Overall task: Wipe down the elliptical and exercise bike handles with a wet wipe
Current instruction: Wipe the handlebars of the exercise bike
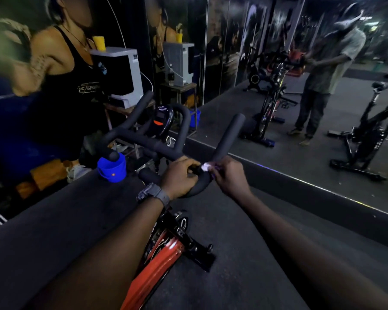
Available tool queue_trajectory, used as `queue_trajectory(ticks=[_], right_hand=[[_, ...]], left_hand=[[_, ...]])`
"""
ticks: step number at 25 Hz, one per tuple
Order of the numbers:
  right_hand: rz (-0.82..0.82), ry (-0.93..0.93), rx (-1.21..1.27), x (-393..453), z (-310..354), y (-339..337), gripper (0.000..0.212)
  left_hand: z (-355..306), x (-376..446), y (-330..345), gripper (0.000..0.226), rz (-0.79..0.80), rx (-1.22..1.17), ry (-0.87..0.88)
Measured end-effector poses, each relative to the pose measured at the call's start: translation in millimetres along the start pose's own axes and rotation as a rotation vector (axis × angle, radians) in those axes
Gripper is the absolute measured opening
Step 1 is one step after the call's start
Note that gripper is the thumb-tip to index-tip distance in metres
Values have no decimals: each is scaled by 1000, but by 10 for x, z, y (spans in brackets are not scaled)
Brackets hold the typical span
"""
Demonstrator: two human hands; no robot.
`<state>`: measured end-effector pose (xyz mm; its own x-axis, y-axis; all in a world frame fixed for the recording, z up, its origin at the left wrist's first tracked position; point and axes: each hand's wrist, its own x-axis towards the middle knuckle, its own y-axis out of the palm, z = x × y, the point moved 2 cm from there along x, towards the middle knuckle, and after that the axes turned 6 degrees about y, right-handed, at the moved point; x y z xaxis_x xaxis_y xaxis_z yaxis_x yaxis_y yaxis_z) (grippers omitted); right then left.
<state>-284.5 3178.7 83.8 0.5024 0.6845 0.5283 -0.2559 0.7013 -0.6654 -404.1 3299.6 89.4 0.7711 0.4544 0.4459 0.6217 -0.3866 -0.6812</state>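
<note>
left hand [180, 179]: grey chunky wristwatch [152, 194] on wrist | right hand [230, 176]: bare | forearms: sleeveless

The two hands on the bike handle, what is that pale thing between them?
In the head view, a crumpled wet wipe lies on the handle between the left hand and the right hand, which pinches it.

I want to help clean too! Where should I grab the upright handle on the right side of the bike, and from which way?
Grab the upright handle around its padded middle, coming from the open mirror side on the right. It is a plain round bar tilted up and away, so fingers wrap it easily. Its base is taken: the right hand pinches the wipe there, and the left hand grips the curved bar.
</note>
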Motion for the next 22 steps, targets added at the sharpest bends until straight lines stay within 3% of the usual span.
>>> queue_trajectory(ticks=[2,4,6,8,10,15,17,22], right_hand=[[2,50,13,46,-17,-49,15],[146,10,73,-6,35,-39,17],[248,143,191,17,-20,-67,18],[250,346,380,96,-125,-130,20],[294,402,495,130,-171,-127,21],[179,455,638,194,-159,-185,6],[168,521,746,208,-160,-194,11],[163,597,995,207,-65,-270,20]], left_hand=[[-15,8,29,26,0,7,-16],[-37,49,45,27,32,-60,-47],[-20,116,64,34,57,-194,-111],[-44,137,51,38,71,-331,-143],[-56,144,31,26,89,-347,-104],[-49,167,-38,3,-49,-370,-236],[-59,191,-64,12,-95,-333,-272],[-105,258,7,17,-95,-497,-360]])
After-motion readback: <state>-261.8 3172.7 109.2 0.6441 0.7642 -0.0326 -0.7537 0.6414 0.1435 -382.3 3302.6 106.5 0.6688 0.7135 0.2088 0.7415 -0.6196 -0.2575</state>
